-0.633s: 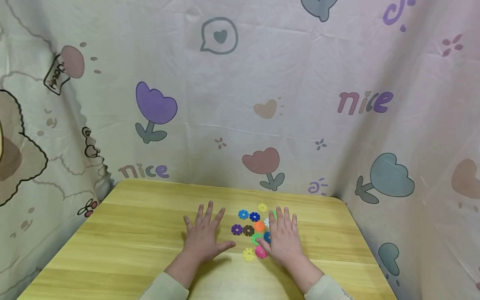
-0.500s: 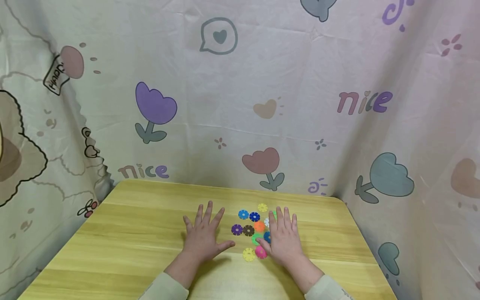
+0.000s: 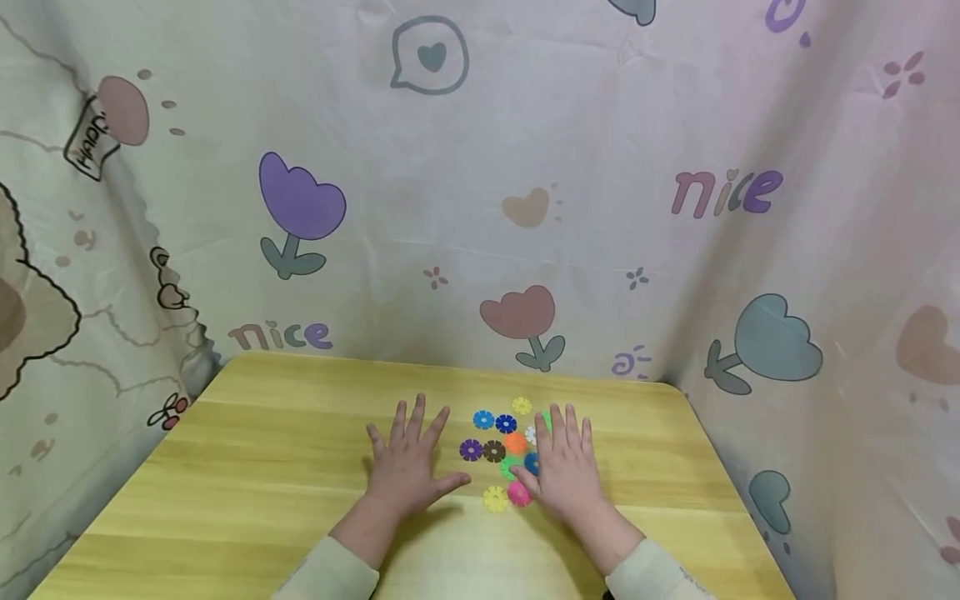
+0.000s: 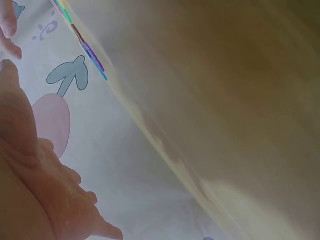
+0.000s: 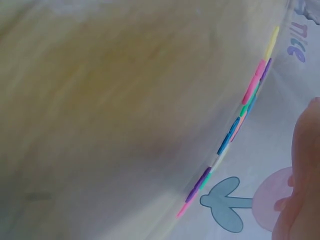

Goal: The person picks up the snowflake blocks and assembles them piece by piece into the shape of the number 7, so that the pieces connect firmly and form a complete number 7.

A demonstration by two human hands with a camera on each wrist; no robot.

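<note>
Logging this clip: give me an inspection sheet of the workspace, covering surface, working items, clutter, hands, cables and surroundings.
Surface: table with a light wood-grain top.
Working items: flat, notched, multicoloured discs grouped right of the table's middle; some partly hidden by a hand, so no firm count.
Clutter: nothing seen.
Left hand: raised above the table, left of the discs, fingers spread, holding nothing.
Right hand: raised above the table, partly blocking the head camera's view of the rightmost discs, fingers extended, holding nothing.
Cables: nothing seen.
Surroundings: pale cloth behind the table and at both sides, printed with flowers, hearts and "nice".
</note>
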